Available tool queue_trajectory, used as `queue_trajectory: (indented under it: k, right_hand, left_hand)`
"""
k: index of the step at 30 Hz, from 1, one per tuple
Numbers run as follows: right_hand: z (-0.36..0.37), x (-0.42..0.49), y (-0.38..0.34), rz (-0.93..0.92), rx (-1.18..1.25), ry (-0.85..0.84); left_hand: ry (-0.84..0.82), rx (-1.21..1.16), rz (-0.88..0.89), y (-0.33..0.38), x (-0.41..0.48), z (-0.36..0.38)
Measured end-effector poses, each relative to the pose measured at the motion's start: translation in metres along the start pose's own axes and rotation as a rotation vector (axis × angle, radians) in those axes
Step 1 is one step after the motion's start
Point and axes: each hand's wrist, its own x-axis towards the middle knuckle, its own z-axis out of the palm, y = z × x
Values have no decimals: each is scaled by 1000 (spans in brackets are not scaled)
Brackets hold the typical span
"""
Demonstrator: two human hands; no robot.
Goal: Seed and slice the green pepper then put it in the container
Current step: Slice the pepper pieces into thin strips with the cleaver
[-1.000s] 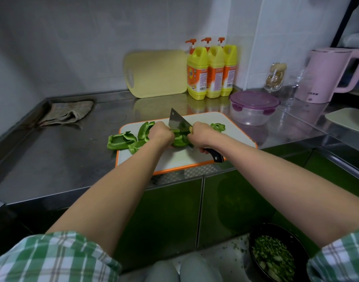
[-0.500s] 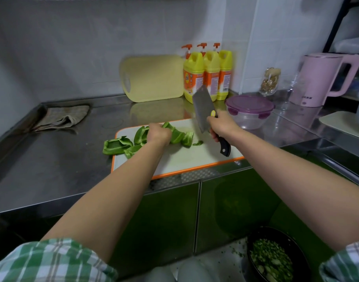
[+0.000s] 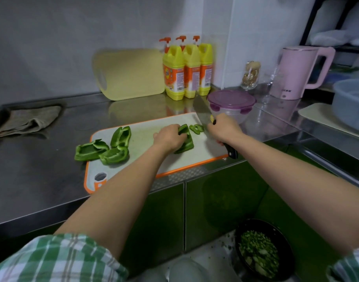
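Bare steel counter [image 3: 42, 169] lies open left of the white cutting board [image 3: 146, 135], as far as a crumpled cloth [image 3: 25, 121]. Behind, a leaning yellow board [image 3: 131, 74] and three detergent bottles [image 3: 186, 72] block the wall. The lidded container [image 3: 231, 101] (knife [image 3: 202, 108] just in front) crowds the board's far right corner.

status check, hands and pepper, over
Left hand grips pepper piece on cutting board. Right hand holds cleaver, blade raised. Other pieces uncut. Container lid on.
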Motion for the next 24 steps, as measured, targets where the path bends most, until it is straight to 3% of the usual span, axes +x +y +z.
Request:
queue_trajectory:
  k: [5,9,12,16,24]
  right_hand:
    - [-4,3,-9,37,-296,3]
    - [3,-3,-18,37,-385,-53]
    - [9,-12,-32,1,-363,-91]
    - [20,-25,-57,-39,-294,-174]
    - [34,-41,-88,-60,-137,-279]
  left_hand:
    - [63,163,-1,-12,1,-4]
    - [113,160,-33,-29,0,-10]
    - [242,61,-48,-33,-8,-22]
    - [424,-245,-201,-41,-16,-40]
    - [439,-536,-473,-77,-31,-54]
